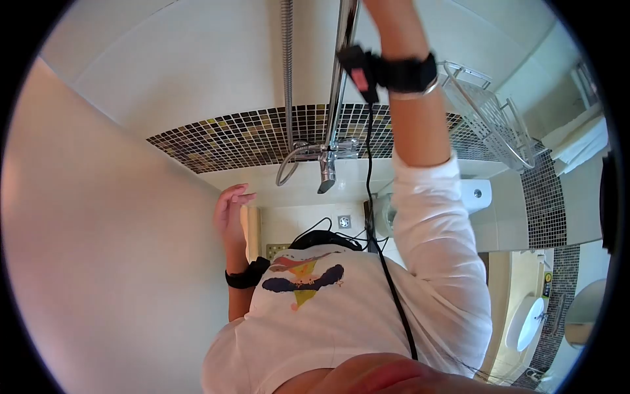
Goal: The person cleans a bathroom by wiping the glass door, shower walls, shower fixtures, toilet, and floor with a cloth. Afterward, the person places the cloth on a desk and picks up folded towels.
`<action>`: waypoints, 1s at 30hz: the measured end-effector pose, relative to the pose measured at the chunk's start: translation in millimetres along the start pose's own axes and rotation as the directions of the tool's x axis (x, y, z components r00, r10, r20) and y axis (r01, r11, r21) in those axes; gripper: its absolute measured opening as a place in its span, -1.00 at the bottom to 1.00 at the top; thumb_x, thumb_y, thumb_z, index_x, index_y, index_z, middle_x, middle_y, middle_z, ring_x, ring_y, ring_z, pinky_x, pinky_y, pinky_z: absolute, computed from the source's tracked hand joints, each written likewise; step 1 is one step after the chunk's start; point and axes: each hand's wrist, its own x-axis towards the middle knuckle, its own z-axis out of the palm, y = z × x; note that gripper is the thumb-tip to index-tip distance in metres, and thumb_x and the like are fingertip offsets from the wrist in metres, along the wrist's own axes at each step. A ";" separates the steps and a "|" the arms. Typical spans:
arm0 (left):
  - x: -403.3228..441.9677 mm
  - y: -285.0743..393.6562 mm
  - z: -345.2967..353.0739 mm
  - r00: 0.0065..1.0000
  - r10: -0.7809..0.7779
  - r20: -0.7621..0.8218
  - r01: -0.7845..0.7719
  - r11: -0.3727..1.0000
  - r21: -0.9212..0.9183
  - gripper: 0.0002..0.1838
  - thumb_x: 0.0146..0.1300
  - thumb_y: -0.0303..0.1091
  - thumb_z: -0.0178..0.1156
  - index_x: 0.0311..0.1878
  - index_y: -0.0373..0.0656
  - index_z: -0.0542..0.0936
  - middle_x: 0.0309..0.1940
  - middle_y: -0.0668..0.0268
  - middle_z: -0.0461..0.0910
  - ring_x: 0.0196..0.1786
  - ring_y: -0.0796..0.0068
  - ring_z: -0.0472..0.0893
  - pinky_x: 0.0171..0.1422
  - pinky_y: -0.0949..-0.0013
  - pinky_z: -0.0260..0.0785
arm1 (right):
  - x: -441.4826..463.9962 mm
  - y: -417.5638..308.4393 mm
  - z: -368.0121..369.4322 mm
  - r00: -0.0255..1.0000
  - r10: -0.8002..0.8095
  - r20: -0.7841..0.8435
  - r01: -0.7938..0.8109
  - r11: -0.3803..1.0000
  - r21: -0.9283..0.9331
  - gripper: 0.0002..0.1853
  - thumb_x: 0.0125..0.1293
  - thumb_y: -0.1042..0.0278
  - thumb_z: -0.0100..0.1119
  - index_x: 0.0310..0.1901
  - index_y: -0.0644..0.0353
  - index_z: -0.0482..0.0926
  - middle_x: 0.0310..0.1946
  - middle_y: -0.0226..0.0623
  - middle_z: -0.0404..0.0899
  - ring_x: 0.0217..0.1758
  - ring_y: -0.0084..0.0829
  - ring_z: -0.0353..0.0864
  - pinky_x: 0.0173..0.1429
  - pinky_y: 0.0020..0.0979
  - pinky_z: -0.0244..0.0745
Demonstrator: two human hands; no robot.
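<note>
My left hand [230,203] is held low beside the plain wall at the left, its fingers loosely stretched and apart, with nothing in them. The right forearm [420,128] reaches up past the chrome shower rail [342,72]; my right hand lies beyond the top edge, so what it touches is hidden. A black wrist strap with a small box [356,73] sits on that arm, and a black cable [369,151] hangs from it. Between the two arms is the chrome shower mixer [327,172], mounted on the wall, with a metal hose [287,72] beside the rail.
A wire shower basket [492,118] is fixed to the wall right of my raised arm. White towels [581,148] hang farther right. Below are a toilet [476,195], a floor drain [344,222] and a round washbasin [525,323]. The cable runs down across my shirt.
</note>
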 end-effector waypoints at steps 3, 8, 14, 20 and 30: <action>-3.7 3.8 0.1 0.999 -0.046 -0.008 0.046 0.999 0.025 -0.78 0.31 -0.42 -0.12 -0.16 -0.34 0.48 -0.15 0.12 0.51 -0.23 0.36 0.58 -0.02 0.34 0.37 | -63.5 7.0 -6.2 0.829 0.413 0.378 -0.330 0.906 -0.266 -0.56 0.02 0.50 0.12 0.01 -0.01 0.43 -0.06 0.02 0.36 -0.07 0.03 0.41 -0.03 -0.18 0.35; -13.7 -7.0 -0.4 0.999 -0.034 -0.008 0.034 0.999 0.034 -0.78 0.31 -0.42 -0.11 -0.16 -0.36 0.48 -0.17 0.15 0.53 -0.24 0.38 0.58 -0.04 0.38 0.36 | -181.0 25.8 -19.7 0.955 0.165 0.246 -0.231 0.934 0.271 -0.45 -0.17 0.45 0.34 -0.04 -0.18 0.47 0.06 -0.05 0.26 0.12 -0.03 0.23 0.14 -0.18 0.20; -19.3 -20.8 -7.1 0.998 -0.055 0.021 0.054 0.996 0.069 -0.78 0.30 -0.44 -0.10 -0.17 -0.37 0.49 -0.17 0.16 0.53 -0.24 0.41 0.57 -0.03 0.40 0.36 | -299.1 35.5 -38.6 0.919 0.198 0.340 -0.277 0.939 0.205 -0.43 -0.16 0.40 0.37 -0.04 -0.29 0.46 0.05 -0.02 0.20 0.06 0.03 0.28 0.05 -0.14 0.31; -20.2 -18.4 -1.0 0.997 -0.038 0.062 0.037 0.999 0.024 -0.82 0.30 -0.46 -0.10 -0.16 -0.32 0.47 -0.18 0.17 0.52 -0.20 0.39 0.57 0.00 0.39 0.34 | -347.5 34.8 -61.7 0.862 0.214 0.459 -0.293 0.950 0.108 -0.43 -0.13 0.42 0.37 -0.03 -0.34 0.47 0.09 -0.02 0.16 0.07 0.04 0.25 0.06 -0.14 0.31; -17.2 -15.1 -1.7 0.999 -0.035 0.005 0.035 0.999 0.036 -0.80 0.30 -0.42 -0.10 -0.18 -0.30 0.49 -0.26 0.23 0.54 -0.28 0.49 0.54 -0.13 0.49 0.32 | -194.9 56.2 -123.5 0.875 0.477 0.080 -0.480 0.839 0.255 -0.48 0.12 0.35 0.16 0.16 0.16 0.34 0.25 -0.16 0.06 0.27 -0.21 0.13 0.30 -0.27 0.08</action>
